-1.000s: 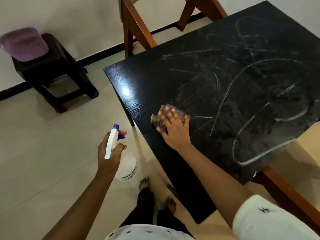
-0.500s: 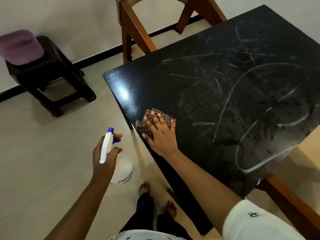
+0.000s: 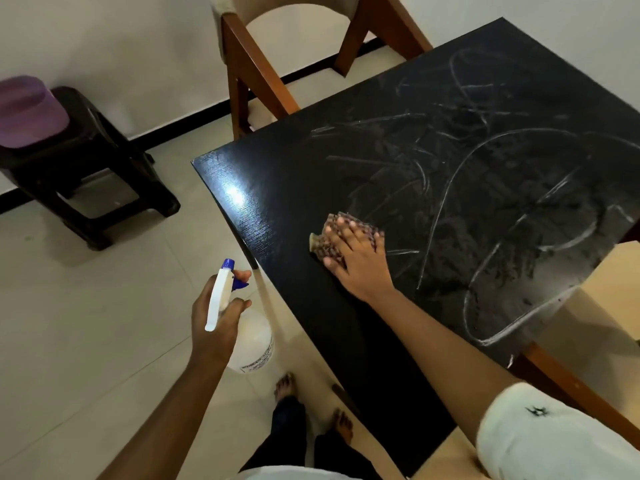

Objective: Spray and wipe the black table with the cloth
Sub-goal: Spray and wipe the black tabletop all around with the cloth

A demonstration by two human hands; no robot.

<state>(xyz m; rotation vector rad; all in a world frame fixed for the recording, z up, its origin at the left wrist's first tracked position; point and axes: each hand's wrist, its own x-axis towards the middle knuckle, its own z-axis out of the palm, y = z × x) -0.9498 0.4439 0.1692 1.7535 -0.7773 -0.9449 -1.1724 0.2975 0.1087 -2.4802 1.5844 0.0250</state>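
Black table [image 3: 346, 174] all streaky with pale smears, spreading from the middle out to 3 o'clock. Got the right hand [image 3: 360, 265] flat on the checked cloth [image 3: 323, 244] near the table's 8 o'clock edge, fingers straight and spread a bit, pressing it down. Got the left hand [image 3: 214, 317] off the table around 7 o'clock, fingers wrapped round a white spray bottle [image 3: 256, 341], forefinger at the blue trigger; wooden chair [image 3: 249, 74] up at 12.

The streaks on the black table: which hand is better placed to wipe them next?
Right. The right hand presses the cloth on the table beside the streaks; the left hand grips the spray bottle over the floor.
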